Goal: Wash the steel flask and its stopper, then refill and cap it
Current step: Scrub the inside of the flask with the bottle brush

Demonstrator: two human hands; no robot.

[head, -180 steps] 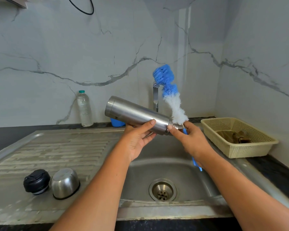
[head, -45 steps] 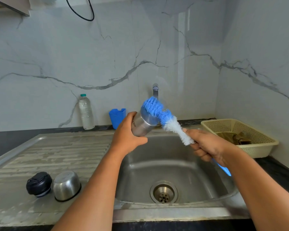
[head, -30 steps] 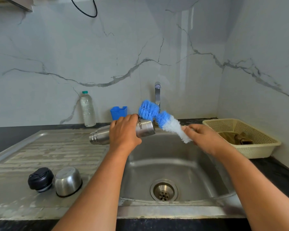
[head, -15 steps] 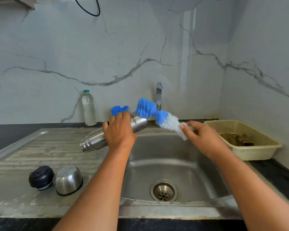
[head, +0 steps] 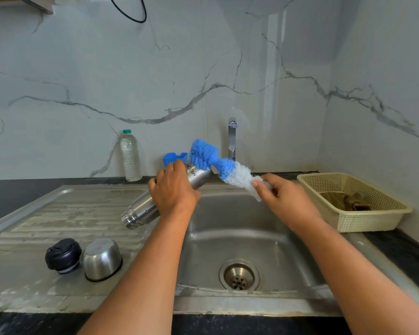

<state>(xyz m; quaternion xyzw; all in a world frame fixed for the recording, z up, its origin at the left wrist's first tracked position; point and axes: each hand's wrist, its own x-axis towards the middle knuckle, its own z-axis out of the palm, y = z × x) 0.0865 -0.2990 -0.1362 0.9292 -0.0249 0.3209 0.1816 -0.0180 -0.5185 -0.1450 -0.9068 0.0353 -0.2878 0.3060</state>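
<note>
My left hand grips the steel flask round its middle, above the sink's left rim. The flask is tilted, mouth down to the left and base up to the right. My right hand holds a blue and white bottle brush; its blue bristles press against the flask's base. The black stopper and the steel cap sit side by side on the drainboard at the front left.
The steel sink basin with its drain lies below the hands, and the tap stands behind it. A plastic water bottle and a blue holder stand by the wall. A cream basket with a brown cloth sits at the right.
The flask was turned round, mouth from the right to the lower left. It tilted further down over the last second. The brush moved from the mouth to the base.
</note>
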